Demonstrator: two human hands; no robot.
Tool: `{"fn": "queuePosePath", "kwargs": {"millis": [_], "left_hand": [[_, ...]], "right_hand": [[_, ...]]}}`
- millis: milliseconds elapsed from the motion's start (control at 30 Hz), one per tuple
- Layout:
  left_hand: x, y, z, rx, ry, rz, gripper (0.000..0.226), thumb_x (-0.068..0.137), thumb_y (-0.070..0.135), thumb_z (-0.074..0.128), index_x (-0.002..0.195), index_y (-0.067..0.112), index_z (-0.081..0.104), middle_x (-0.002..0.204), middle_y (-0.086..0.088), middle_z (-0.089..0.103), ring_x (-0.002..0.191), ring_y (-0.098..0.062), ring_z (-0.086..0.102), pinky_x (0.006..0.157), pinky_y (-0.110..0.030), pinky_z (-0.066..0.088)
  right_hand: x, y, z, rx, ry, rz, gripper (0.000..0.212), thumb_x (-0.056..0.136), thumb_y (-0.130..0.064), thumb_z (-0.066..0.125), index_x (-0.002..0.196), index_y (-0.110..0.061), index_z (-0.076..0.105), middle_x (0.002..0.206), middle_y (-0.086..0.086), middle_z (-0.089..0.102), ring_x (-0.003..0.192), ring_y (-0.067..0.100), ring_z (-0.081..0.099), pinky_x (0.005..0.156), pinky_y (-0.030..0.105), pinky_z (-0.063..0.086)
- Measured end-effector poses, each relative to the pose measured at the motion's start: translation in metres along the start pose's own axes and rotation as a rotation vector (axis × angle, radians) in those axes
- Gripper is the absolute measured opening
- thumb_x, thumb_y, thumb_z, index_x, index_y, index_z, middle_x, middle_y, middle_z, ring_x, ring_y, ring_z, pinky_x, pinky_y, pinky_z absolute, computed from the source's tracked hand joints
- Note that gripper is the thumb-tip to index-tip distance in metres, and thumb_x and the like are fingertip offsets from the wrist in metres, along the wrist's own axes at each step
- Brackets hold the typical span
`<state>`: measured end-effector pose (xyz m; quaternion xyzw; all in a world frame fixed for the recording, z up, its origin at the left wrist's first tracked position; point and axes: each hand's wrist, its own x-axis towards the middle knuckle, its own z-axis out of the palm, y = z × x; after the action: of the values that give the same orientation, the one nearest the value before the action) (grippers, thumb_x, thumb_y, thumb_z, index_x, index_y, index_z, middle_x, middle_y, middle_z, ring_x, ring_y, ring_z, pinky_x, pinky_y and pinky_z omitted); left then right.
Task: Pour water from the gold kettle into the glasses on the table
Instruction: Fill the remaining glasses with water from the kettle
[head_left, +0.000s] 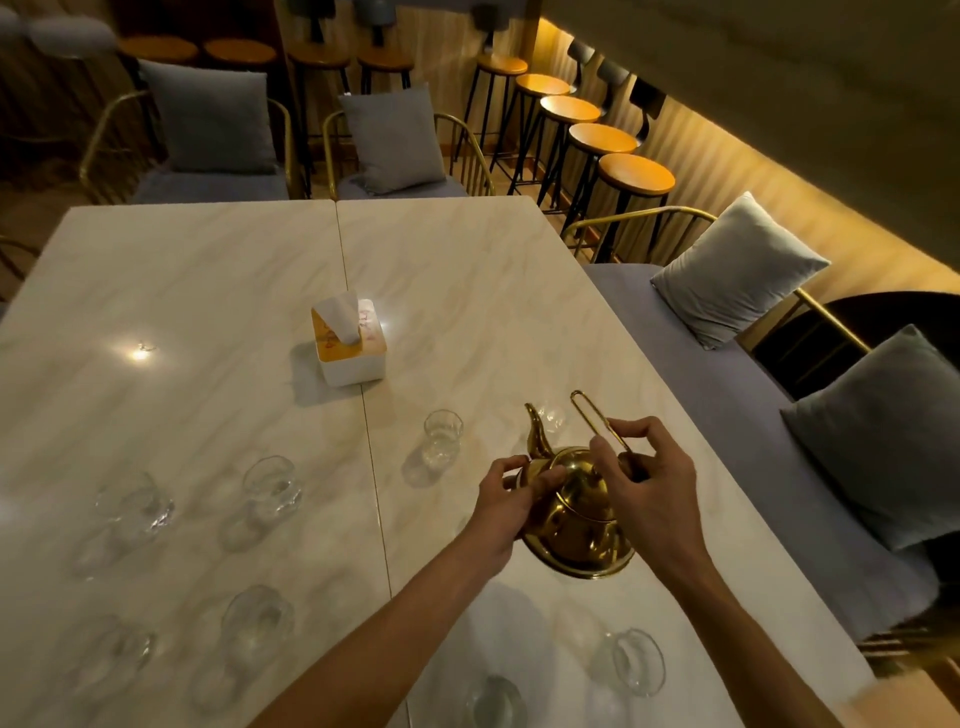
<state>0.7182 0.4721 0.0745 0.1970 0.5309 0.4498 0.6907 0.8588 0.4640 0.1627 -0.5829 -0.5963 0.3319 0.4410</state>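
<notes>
The gold kettle (574, 525) is held over the marble table (208, 270), spout pointing away toward a small glass (551, 417) partly hidden behind it. My right hand (649, 488) pinches the thin wire handle, which tilts up and back. My left hand (511, 501) grips the kettle's body near the base of the spout, fingertips by the lid. Another clear glass (442, 435) stands to the left of the spout. Several more glasses stand on the table, among them one at the left (271, 488) and one near my right forearm (638, 661).
A white tissue box (350, 340) sits mid-table. Grey cushioned chairs (395, 140) line the far side and a bench with pillows (737, 270) runs along the right edge. Bar stools (635, 174) stand beyond.
</notes>
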Motion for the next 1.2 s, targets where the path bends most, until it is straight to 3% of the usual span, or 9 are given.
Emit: {"fn": "queuePosePath", "kwargs": {"millis": [200,267,400,500,633,733,867,1033,1200], "left_hand": [[-0.041,-0.025,0.027,0.073,-0.107,0.0,0.071,0.068,0.037,0.089,0.127,0.024,0.052,0.122,-0.005,0.065,0.104,-0.021,0.066,0.063,-0.027,0.056],[-0.055,-0.036,0.034,0.091,-0.135,-0.002,0.071,0.068,0.037,0.089,0.127,0.024,0.052,0.122,-0.005,0.064,0.104,-0.021,0.066,0.063,-0.027,0.054],[-0.077,-0.061,0.045,0.105,-0.198,-0.004,0.073,0.067,0.038,0.089,0.128,0.024,0.052,0.125,-0.008,0.064,0.109,-0.024,0.065,0.066,-0.029,0.056],[-0.096,-0.084,0.054,0.114,-0.235,-0.032,0.073,0.069,0.037,0.088,0.13,0.023,0.051,0.127,-0.009,0.062,0.111,-0.026,0.063,0.069,-0.032,0.055],[-0.122,-0.115,0.061,0.103,-0.289,-0.079,0.072,0.071,0.035,0.087,0.132,0.022,0.049,0.127,-0.008,0.06,0.108,-0.025,0.063,0.068,-0.031,0.056],[-0.136,-0.141,0.064,0.121,-0.31,-0.106,0.078,0.067,0.039,0.088,0.132,0.023,0.048,0.129,-0.008,0.058,0.11,-0.024,0.062,0.076,-0.035,0.059],[-0.152,-0.174,0.071,0.142,-0.3,-0.123,0.08,0.063,0.045,0.09,0.13,0.026,0.049,0.131,-0.007,0.057,0.113,-0.026,0.06,0.091,-0.043,0.057],[-0.162,-0.186,0.086,0.17,-0.287,-0.134,0.072,0.072,0.04,0.085,0.132,0.024,0.048,0.132,-0.007,0.056,0.107,-0.021,0.06,0.077,-0.033,0.056],[-0.159,-0.189,0.11,0.143,-0.247,-0.169,0.064,0.079,0.034,0.08,0.133,0.022,0.047,0.128,-0.006,0.057,0.095,-0.014,0.06,0.065,-0.029,0.051]], "right_hand": [[-0.049,-0.002,-0.043,-0.083,0.121,0.03,0.02,0.092,-0.022,0.07,0.107,-0.018,0.057,0.093,-0.022,0.06,0.07,-0.01,0.067,0.052,0.007,0.05],[-0.067,-0.003,-0.056,-0.102,0.153,0.047,0.021,0.092,-0.023,0.07,0.107,-0.017,0.056,0.1,-0.025,0.056,0.071,-0.006,0.067,0.053,0.007,0.05],[-0.105,-0.006,-0.077,-0.134,0.222,0.059,0.02,0.092,-0.022,0.07,0.106,-0.018,0.056,0.108,-0.013,0.06,0.073,0.0,0.066,0.062,0.013,0.055],[-0.134,-0.005,-0.09,-0.153,0.259,0.074,0.02,0.092,-0.023,0.07,0.107,-0.02,0.057,0.116,0.0,0.066,0.082,0.008,0.069,0.077,0.032,0.061],[-0.171,0.0,-0.109,-0.203,0.298,0.106,0.02,0.092,-0.022,0.07,0.109,-0.022,0.059,0.12,0.001,0.066,0.087,0.011,0.069,0.084,0.041,0.062],[-0.198,0.008,-0.12,-0.225,0.304,0.126,0.02,0.092,-0.022,0.068,0.11,-0.024,0.059,0.12,0.0,0.065,0.087,0.007,0.067,0.082,0.036,0.061],[-0.224,0.021,-0.137,-0.231,0.296,0.126,0.02,0.093,-0.019,0.068,0.109,-0.025,0.059,0.112,-0.009,0.062,0.081,-0.003,0.063,0.072,0.02,0.054],[-0.233,0.034,-0.154,-0.201,0.302,0.133,0.019,0.094,-0.015,0.067,0.11,-0.02,0.059,0.113,-0.009,0.06,0.079,-0.005,0.06,0.069,0.015,0.049],[-0.216,0.048,-0.176,-0.197,0.191,0.129,0.016,0.095,-0.017,0.066,0.109,-0.02,0.06,0.108,-0.019,0.058,0.083,-0.002,0.063,0.079,0.029,0.057]]}}
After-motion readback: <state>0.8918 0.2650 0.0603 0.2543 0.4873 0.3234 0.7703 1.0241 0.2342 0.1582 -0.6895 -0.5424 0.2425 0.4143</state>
